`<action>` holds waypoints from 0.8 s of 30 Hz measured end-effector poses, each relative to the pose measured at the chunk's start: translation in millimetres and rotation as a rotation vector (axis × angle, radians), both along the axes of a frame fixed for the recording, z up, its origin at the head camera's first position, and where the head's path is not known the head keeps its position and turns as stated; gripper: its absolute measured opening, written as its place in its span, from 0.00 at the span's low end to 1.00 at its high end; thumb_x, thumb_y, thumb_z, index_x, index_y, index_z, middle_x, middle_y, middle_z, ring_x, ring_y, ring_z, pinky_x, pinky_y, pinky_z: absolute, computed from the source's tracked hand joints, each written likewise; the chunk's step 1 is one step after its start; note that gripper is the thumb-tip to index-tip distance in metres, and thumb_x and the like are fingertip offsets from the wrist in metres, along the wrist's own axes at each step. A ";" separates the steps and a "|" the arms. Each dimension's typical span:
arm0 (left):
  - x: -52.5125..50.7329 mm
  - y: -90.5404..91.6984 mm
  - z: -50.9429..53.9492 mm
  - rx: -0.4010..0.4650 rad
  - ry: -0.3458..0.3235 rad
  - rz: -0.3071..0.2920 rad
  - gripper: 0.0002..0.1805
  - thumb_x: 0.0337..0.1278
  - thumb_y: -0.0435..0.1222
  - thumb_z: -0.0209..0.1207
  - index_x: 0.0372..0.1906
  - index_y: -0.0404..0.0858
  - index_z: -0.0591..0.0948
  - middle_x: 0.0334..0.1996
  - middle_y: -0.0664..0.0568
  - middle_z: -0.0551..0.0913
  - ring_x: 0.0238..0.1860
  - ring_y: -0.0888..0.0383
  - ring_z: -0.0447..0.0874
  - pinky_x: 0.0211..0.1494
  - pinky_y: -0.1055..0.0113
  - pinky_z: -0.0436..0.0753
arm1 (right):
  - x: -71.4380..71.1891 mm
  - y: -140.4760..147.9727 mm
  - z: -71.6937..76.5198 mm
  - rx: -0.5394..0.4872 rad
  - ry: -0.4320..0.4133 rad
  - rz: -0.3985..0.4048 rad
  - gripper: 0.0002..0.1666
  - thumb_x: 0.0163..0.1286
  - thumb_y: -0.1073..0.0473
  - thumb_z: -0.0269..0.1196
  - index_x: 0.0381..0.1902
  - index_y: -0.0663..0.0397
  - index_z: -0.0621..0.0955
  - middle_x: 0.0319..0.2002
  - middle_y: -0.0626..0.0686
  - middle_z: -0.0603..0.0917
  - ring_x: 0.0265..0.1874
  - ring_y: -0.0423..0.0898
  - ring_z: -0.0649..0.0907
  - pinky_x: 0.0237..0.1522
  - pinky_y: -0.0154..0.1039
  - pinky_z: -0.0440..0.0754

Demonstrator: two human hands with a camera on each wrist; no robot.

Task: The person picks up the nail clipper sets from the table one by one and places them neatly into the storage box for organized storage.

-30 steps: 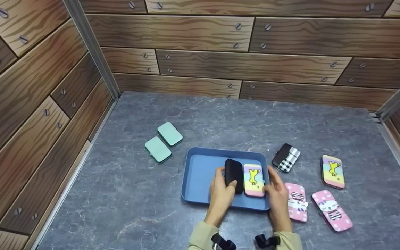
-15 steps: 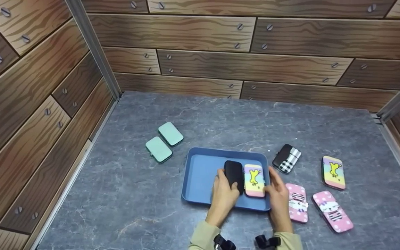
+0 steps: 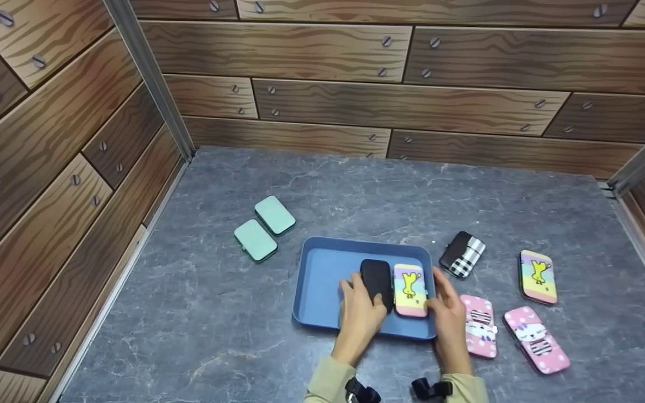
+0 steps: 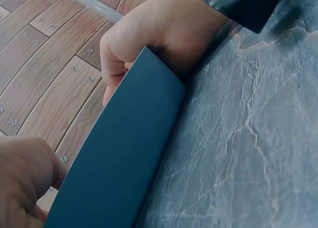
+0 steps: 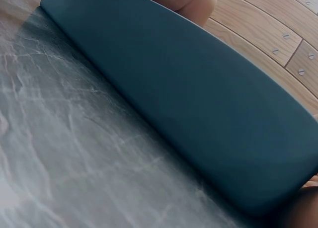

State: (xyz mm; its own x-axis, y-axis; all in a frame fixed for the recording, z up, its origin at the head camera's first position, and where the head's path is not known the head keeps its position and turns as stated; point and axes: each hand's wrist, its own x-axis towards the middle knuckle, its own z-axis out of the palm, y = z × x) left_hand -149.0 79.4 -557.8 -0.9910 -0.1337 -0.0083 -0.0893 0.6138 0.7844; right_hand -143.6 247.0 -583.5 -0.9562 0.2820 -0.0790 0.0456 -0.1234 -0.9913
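Note:
In the head view, a blue tray (image 3: 322, 254) holds a small black case (image 3: 376, 274) and, just right of it, a pastel-striped case (image 3: 410, 285) with a yellow animal. My left hand (image 3: 360, 313) reaches over the tray's near wall; its thumb and fingertips grip the near part of the black case from both sides. At the tray's right wall, my right hand (image 3: 450, 316) pinches the rim, thumb inside and fingers outside. Both wrist views show mostly the tray's outer wall (image 4: 119, 138), which hides the cases and most fingertips.
Two mint cases (image 3: 255, 240) lie left of the tray. On its right are a black case with checked trim (image 3: 462, 254), another striped case (image 3: 537, 277) and two pink cases (image 3: 535, 340), one partly behind the right hand. Wood-patterned walls (image 3: 322, 56) enclose the grey marbled surface.
The black case has shifted slightly left and settled lower, so a gap shows beside the striped case. My left hand's fingers have spread a little; the right hand stays at the rim.

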 end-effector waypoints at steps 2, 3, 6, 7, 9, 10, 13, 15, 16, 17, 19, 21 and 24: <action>0.1 0.4 0.2 -0.007 -0.007 0.002 0.29 0.60 0.35 0.63 0.65 0.31 0.68 0.57 0.31 0.67 0.41 0.37 0.82 0.41 0.50 0.84 | 0.1 0.1 0.3 -0.002 0.000 0.000 0.44 0.58 0.82 0.48 0.74 0.61 0.63 0.75 0.56 0.62 0.76 0.48 0.57 0.70 0.32 0.62; 0.1 0.7 0.5 -0.010 -0.010 0.002 0.30 0.60 0.35 0.63 0.65 0.30 0.68 0.58 0.30 0.66 0.41 0.36 0.82 0.40 0.49 0.84 | 0.1 0.1 0.5 -0.004 0.000 0.001 0.44 0.58 0.82 0.48 0.74 0.61 0.63 0.75 0.56 0.62 0.76 0.48 0.57 0.70 0.32 0.62; 0.0 0.6 1.2 -0.011 -0.025 -0.003 0.31 0.61 0.35 0.62 0.67 0.30 0.67 0.61 0.29 0.65 0.41 0.36 0.82 0.40 0.50 0.84 | 0.0 0.1 0.9 -0.012 -0.002 0.000 0.44 0.58 0.82 0.48 0.74 0.61 0.63 0.75 0.56 0.62 0.76 0.48 0.57 0.70 0.33 0.62; -0.2 0.6 1.2 -0.008 -0.024 -0.002 0.31 0.61 0.35 0.62 0.67 0.30 0.68 0.60 0.29 0.65 0.41 0.36 0.82 0.40 0.49 0.84 | 0.0 0.2 1.0 -0.013 -0.003 -0.001 0.44 0.58 0.82 0.48 0.74 0.61 0.63 0.75 0.56 0.61 0.76 0.48 0.57 0.70 0.33 0.62; -0.5 0.4 1.1 -0.004 -0.022 -0.002 0.30 0.61 0.35 0.62 0.66 0.30 0.68 0.59 0.31 0.66 0.40 0.37 0.82 0.39 0.50 0.84 | -0.3 0.3 1.1 -0.014 -0.004 -0.001 0.44 0.58 0.82 0.48 0.74 0.61 0.63 0.75 0.55 0.61 0.76 0.47 0.57 0.69 0.33 0.64; -0.5 0.2 0.8 -0.004 -0.021 -0.001 0.30 0.61 0.35 0.62 0.66 0.31 0.68 0.58 0.32 0.66 0.40 0.38 0.82 0.40 0.50 0.84 | -0.2 0.2 1.0 -0.014 -0.004 -0.001 0.44 0.58 0.82 0.48 0.74 0.61 0.63 0.75 0.55 0.61 0.76 0.48 0.57 0.69 0.32 0.64; -0.5 -0.1 0.4 -0.006 -0.012 0.004 0.28 0.60 0.35 0.63 0.64 0.31 0.69 0.55 0.34 0.67 0.39 0.38 0.82 0.38 0.51 0.84 | -0.3 0.2 0.3 -0.017 0.001 -0.002 0.44 0.57 0.82 0.48 0.74 0.61 0.63 0.75 0.56 0.61 0.76 0.48 0.56 0.68 0.31 0.66; -0.4 -0.3 0.4 -0.011 -0.015 0.006 0.28 0.60 0.34 0.63 0.63 0.31 0.70 0.55 0.35 0.67 0.38 0.39 0.82 0.37 0.50 0.84 | -0.3 0.0 -0.1 -0.019 0.004 -0.003 0.44 0.57 0.82 0.48 0.74 0.62 0.63 0.75 0.56 0.61 0.76 0.48 0.56 0.67 0.31 0.67; -0.5 -0.4 0.5 -0.014 -0.022 0.008 0.28 0.60 0.35 0.63 0.63 0.32 0.70 0.55 0.35 0.67 0.38 0.39 0.82 0.37 0.50 0.84 | -0.2 0.0 -0.3 -0.021 0.005 -0.004 0.44 0.57 0.82 0.48 0.74 0.62 0.63 0.75 0.56 0.61 0.76 0.48 0.56 0.67 0.31 0.66; -0.5 -0.5 0.7 -0.016 -0.027 0.007 0.28 0.60 0.35 0.63 0.64 0.32 0.69 0.55 0.35 0.67 0.38 0.39 0.82 0.37 0.50 0.84 | -0.2 -0.1 -0.4 -0.024 0.007 -0.005 0.44 0.57 0.82 0.48 0.74 0.62 0.63 0.76 0.56 0.61 0.76 0.49 0.56 0.67 0.31 0.66; -0.9 -0.5 0.6 -0.020 -0.037 0.005 0.28 0.60 0.34 0.63 0.64 0.32 0.69 0.55 0.36 0.67 0.38 0.39 0.82 0.37 0.50 0.84 | -0.1 -0.4 -0.5 -0.028 0.009 -0.007 0.44 0.57 0.82 0.48 0.74 0.63 0.63 0.76 0.56 0.61 0.76 0.49 0.56 0.68 0.32 0.66; -1.2 -0.4 1.0 -0.022 -0.043 0.001 0.29 0.61 0.34 0.63 0.65 0.32 0.69 0.55 0.36 0.67 0.38 0.40 0.82 0.37 0.50 0.83 | -0.3 -0.6 -0.4 -0.039 0.013 -0.007 0.44 0.57 0.82 0.48 0.74 0.63 0.63 0.76 0.57 0.60 0.76 0.49 0.56 0.69 0.32 0.64; -1.3 -0.4 0.8 -0.022 -0.045 -0.006 0.29 0.61 0.35 0.62 0.65 0.32 0.69 0.55 0.36 0.67 0.38 0.40 0.82 0.38 0.50 0.83 | -0.3 -0.3 -0.2 -0.045 0.017 -0.006 0.44 0.57 0.82 0.47 0.74 0.64 0.63 0.76 0.57 0.60 0.76 0.49 0.56 0.69 0.32 0.64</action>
State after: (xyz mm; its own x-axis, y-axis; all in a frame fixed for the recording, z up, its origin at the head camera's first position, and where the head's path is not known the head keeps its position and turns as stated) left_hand -150.3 79.0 -557.1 -0.9905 -0.1281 -0.0500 -0.1203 0.6313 0.7661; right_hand -143.9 246.7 -583.8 -0.9557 0.2845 -0.0759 0.0283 -0.1680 -0.9854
